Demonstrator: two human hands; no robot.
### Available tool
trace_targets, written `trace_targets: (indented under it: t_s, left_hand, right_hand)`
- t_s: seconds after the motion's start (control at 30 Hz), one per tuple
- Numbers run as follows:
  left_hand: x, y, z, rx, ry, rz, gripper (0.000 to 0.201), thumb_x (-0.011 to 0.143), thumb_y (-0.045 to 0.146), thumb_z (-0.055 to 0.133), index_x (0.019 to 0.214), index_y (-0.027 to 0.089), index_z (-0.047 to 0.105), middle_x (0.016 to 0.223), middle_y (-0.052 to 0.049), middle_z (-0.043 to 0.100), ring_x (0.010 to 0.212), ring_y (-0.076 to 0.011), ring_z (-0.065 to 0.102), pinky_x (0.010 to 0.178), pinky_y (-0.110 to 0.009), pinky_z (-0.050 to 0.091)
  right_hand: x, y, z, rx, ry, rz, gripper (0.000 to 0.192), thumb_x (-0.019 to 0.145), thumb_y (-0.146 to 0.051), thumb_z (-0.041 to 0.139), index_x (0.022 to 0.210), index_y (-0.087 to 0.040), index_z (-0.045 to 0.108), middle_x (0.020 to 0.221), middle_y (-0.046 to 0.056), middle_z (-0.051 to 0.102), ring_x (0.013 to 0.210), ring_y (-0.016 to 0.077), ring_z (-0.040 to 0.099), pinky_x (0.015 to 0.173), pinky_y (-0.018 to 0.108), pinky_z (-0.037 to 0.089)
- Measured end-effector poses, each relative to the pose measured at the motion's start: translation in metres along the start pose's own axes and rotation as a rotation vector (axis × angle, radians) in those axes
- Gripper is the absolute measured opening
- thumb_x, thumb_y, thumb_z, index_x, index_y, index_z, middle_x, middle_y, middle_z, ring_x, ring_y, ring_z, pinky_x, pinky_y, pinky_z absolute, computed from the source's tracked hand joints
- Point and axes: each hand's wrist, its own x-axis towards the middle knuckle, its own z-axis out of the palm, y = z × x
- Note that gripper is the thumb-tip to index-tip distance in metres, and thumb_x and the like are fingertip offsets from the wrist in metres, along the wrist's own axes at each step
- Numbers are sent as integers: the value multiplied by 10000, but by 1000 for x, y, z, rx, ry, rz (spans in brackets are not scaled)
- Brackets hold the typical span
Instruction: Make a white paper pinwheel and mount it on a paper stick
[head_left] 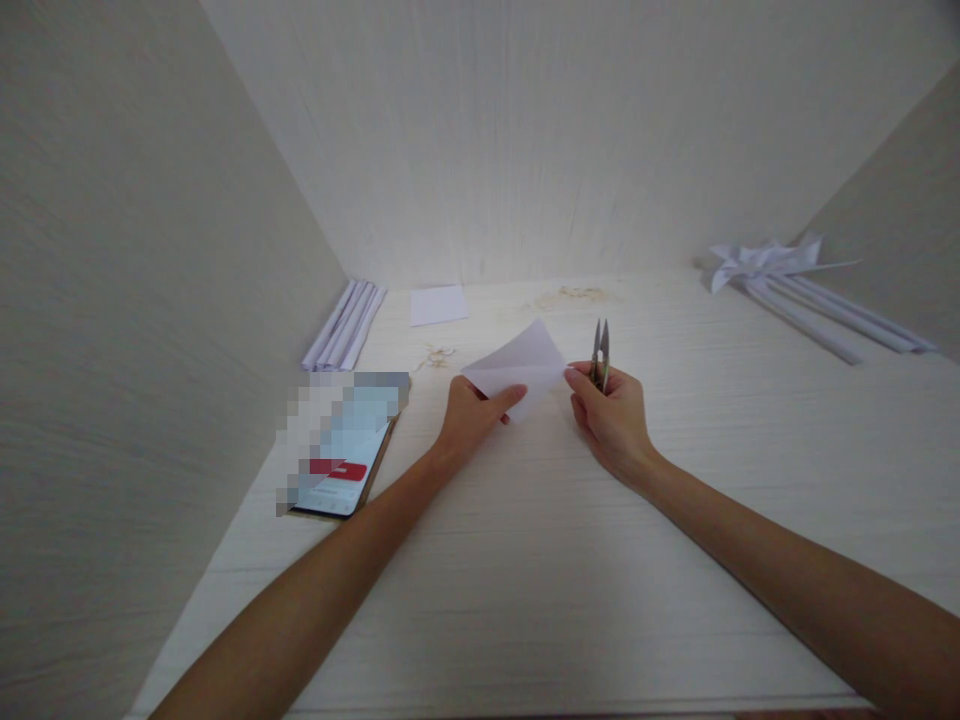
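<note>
Head view: your left hand (471,415) pinches folded paper (517,368); right hand (611,412) touches its edge, fingers closed around snips (601,352).

The one camera sits on my head, looking forward and down over my forearms at the pale wood-grain desk (525,560). It stands close: my hands fill the centre, and the pale back wall (570,140) rises at 12 o'clock.
</note>
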Motion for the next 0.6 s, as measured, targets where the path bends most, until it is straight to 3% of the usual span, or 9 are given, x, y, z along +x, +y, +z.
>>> trace_targets:
  t_s: [0.2, 0.4, 0.6]
  left_hand:
    - [-5, 7, 2, 106, -24, 8, 163, 580, 246, 656, 500, 124, 583, 373, 0, 522, 313, -86, 437, 323, -190, 326]
    - [-7, 10, 3, 99, -78, 2, 162, 611, 228, 632, 493, 128, 580, 365, -8, 544, 299, -82, 443, 314, -178, 327]
    - [-8, 11, 4, 115, -60, -7, 198, 620, 208, 619, 449, 131, 557, 359, -9, 535, 298, -85, 448, 317, -186, 328]
  right_hand:
    - [2, 4, -5, -196, 22, -121, 162, 692, -314, 560, 718, -154, 569, 428, -77, 357, 357, 49, 261, 344, 206, 163]
    - [-1, -4, -5, -361, 41, -155, 158, 719, -301, 520, 677, -152, 550, 475, -46, 381, 416, 68, 295, 370, 211, 198]
    - [-2, -4, -5, -392, 61, -176, 167, 719, -308, 519, 632, -165, 514, 475, -46, 360, 437, 76, 296, 394, 214, 210]
